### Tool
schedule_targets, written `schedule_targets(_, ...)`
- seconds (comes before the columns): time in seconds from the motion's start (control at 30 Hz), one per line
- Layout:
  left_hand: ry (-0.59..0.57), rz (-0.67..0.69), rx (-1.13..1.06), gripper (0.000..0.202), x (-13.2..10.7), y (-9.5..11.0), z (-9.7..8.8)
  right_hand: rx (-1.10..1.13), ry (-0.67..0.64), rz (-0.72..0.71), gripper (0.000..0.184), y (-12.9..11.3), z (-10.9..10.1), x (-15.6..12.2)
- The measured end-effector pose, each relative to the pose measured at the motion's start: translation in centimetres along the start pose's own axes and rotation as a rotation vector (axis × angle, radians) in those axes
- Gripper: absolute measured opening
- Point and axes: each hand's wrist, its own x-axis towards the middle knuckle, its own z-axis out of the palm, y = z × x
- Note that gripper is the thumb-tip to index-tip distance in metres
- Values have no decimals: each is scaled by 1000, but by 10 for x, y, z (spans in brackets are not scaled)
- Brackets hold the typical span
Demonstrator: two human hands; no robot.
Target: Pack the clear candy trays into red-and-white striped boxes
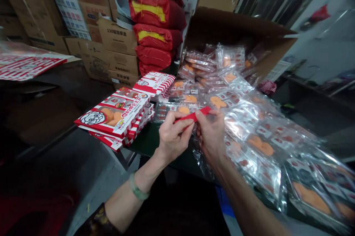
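Observation:
My left hand (174, 135) and my right hand (211, 132) are both closed on a flat red and white box (194, 115), seen edge-on between them over the table's front edge. A green bangle circles my left wrist. Just left of my hands lies a stack of red and white printed boxes (116, 117) with a cartoon face and orange pastries pictured on top. A second stack of the same boxes (155, 82) lies behind it. To the right spreads a heap of clear plastic packs (249, 129) holding orange pastries.
An open brown carton (235, 29) behind the heap holds more clear packs. Red sacks (155, 25) are piled at the back centre beside stacked cardboard cartons (116, 36). Flattened red and white sheets (24, 64) lie at far left. A dark table edge (146, 143) runs below my hands.

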Motion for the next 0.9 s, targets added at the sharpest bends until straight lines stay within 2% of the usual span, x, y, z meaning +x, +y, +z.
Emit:
schedule_targets(0.13, 37, -26, -30, 8, 3, -1, 2, -10, 43, -85, 49, 7, 8, 0)
schedule_targets(0.23, 57, -111, -84, 6, 5, -4, 1, 59, 9, -106, 59, 22, 10, -9)
schedule_targets(0.33, 129, -224, -108, 6, 8, -6, -9, 113, -23, -18, 74, 39, 6, -18)
schedule_targets(0.43, 197, -250, -129, 7, 15, 0, -27, 159, -112, 190, 70, 43, -13, -23)
schedule_targets(0.5, 103, -177, -216, 7, 20, 10, -41, 208, -270, 405, 61, 32, -33, -23)
schedule_targets(0.57, -97, -70, -350, 7, 25, 24, -53, 251, -388, 582, 58, 14, -54, -19)
schedule_targets(0.67, -375, 66, -482, 13, 32, 43, -69, 192, -419, 613, 54, -18, -71, -14)
schedule_targets(0.73, -444, 78, -425, 15, 37, 49, -82, 153, -462, 581, 60, -36, -64, -11)
schedule_targets(0.77, -440, 41, -360, 13, 40, 49, -91, 153, -491, 551, 67, -42, -54, -10)
schedule_targets(0.83, -364, -114, -213, 15, 45, 40, -112, 191, -533, 450, 78, -47, -23, -8)
schedule_targets(0.9, -265, -322, -136, 31, 53, 20, -138, 263, -574, 295, 83, -42, 18, -6)
